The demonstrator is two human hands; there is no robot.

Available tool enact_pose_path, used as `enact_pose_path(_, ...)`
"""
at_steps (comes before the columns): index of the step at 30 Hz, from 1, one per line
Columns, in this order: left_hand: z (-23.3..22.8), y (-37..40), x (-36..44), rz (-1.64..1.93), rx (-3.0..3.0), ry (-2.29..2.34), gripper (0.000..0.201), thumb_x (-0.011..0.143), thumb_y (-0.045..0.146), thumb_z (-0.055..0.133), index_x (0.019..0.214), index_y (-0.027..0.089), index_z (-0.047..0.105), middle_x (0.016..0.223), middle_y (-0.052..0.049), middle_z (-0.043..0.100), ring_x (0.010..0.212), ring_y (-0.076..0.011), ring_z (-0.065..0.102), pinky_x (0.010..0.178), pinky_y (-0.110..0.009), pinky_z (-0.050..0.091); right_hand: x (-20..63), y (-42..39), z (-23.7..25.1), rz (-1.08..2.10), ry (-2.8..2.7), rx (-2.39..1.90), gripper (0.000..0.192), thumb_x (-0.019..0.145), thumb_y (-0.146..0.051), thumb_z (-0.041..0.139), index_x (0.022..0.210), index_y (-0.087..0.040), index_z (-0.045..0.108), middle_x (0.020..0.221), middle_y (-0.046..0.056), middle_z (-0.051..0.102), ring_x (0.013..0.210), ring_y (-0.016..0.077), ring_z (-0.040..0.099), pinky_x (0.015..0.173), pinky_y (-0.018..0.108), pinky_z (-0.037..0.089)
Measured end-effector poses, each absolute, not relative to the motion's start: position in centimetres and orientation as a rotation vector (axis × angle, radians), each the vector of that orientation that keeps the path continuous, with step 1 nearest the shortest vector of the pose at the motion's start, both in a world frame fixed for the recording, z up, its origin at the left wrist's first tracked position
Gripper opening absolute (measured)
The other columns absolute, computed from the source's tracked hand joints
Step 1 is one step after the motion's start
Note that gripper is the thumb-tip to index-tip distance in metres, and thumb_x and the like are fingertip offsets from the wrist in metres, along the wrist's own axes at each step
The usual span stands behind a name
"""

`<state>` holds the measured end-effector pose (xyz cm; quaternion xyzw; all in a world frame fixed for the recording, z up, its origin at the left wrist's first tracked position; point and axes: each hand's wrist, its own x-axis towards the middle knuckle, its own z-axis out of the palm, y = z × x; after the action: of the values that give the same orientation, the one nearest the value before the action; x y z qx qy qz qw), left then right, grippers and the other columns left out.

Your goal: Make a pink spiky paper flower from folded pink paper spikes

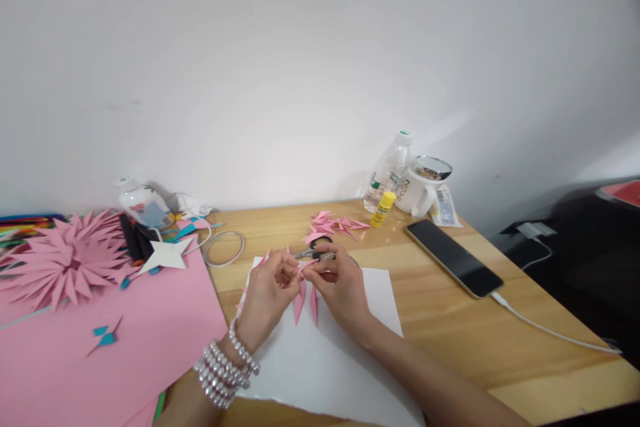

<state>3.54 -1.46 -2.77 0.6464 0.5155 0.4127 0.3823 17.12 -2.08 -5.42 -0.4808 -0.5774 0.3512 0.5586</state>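
My left hand [274, 287] and my right hand [343, 287] meet over a white sheet [320, 373], with the fingers of both pinched together. Between them is a folded pink paper piece [299, 303], its pointed tips hanging down toward me; part of it is hidden by my fingers. More pink points show behind my left hand. A pair of scissors [316, 250] with dark handles lies just beyond my fingertips, partly covered by my right hand. Behind the scissors is a small heap of folded pink paper pieces [333, 223].
A yellow glue stick [383, 209], a plastic bottle [387, 170] and a lidded white mug [420, 190] stand at the back. On the right lies a phone [454, 258] with its cable. A spiky pink paper flower [70, 260] and pink sheets [165, 327] fill the left.
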Motion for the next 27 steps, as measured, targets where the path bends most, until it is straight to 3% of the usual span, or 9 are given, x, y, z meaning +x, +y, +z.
enact_pose_path(9, -2.6, -1.5, 3.6, 1.064, 1.588, 1.308, 0.011, 0.064, 0.020, 0.060, 0.072, 0.018, 0.053, 0.061, 0.002, 0.059, 0.055, -0.0122, 0.058, 0.050, -0.022, 0.044, 17.1, -2.0, -5.4, 0.786, -1.397, -1.093, 0.037, 0.072, -0.023, 0.062, 0.106, -0.020, 0.045, 0.070, 0.001, 0.069, 0.068, 0.0170, 0.067, 0.064, 0.030, 0.058)
enact_pose_path(20, -2.8, -1.6, 3.8, 1.071, 1.556, 1.300, 0.010, 0.064, 0.016, 0.058, 0.070, 0.017, 0.051, 0.060, 0.001, 0.060, 0.055, -0.0128, 0.058, 0.052, -0.023, 0.046, 16.6, -2.2, -6.5, 0.494, -1.539, -1.098, 0.018, 0.078, -0.019, 0.051, 0.093, -0.021, 0.041, 0.074, 0.002, 0.064, 0.066, 0.0156, 0.066, 0.062, 0.029, 0.058)
enact_pose_path(27, -2.8, -1.4, 3.8, 1.075, 1.510, 1.307, 0.012, 0.063, 0.016, 0.059, 0.071, 0.017, 0.050, 0.058, 0.001, 0.060, 0.054, -0.0135, 0.058, 0.052, -0.024, 0.046, 16.8, -2.3, -6.0, 0.531, -1.524, -1.065, 0.025, 0.078, -0.017, 0.053, 0.099, -0.021, 0.039, 0.071, 0.000, 0.065, 0.067, 0.0151, 0.067, 0.059, 0.026, 0.058)
